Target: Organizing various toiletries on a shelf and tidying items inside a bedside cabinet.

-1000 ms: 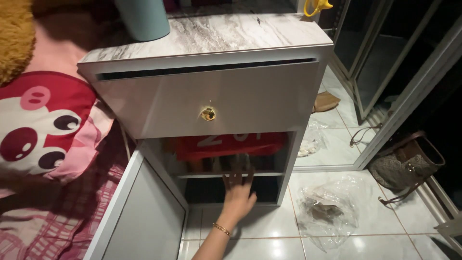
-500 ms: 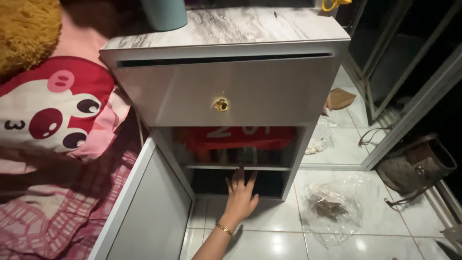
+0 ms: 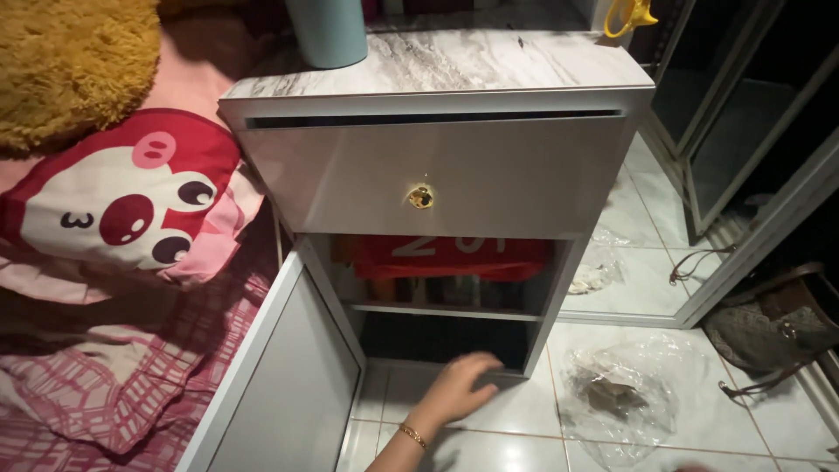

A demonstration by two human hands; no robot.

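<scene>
My left hand (image 3: pixel 456 391), with a gold bracelet on the wrist, hovers low over the white floor tiles just in front of the bottom edge of a white bedside cabinet (image 3: pixel 454 179). The hand holds nothing; its fingers are loosely spread and blurred. The cabinet has a marble-patterned top, a drawer with a gold knob (image 3: pixel 420 197), and its lower door (image 3: pixel 280 376) swung open to the left. A red folded item (image 3: pixel 450 255) lies on the upper shelf. The lower compartment (image 3: pixel 446 339) is dark. My right hand is out of view.
A teal cylinder (image 3: pixel 328 31) stands on the cabinet top, a yellow handle (image 3: pixel 631 16) at its far corner. A bed with a cartoon pillow (image 3: pixel 122 205) and yellow plush (image 3: pixel 74 65) lies left. A crumpled clear plastic bag (image 3: pixel 616 393) and a brown handbag (image 3: pixel 773 328) rest on the floor right.
My left hand has pulled back and down from the shelf edge to the floor in front of the cabinet. The view has shifted left, so the cabinet sits further right in frame.
</scene>
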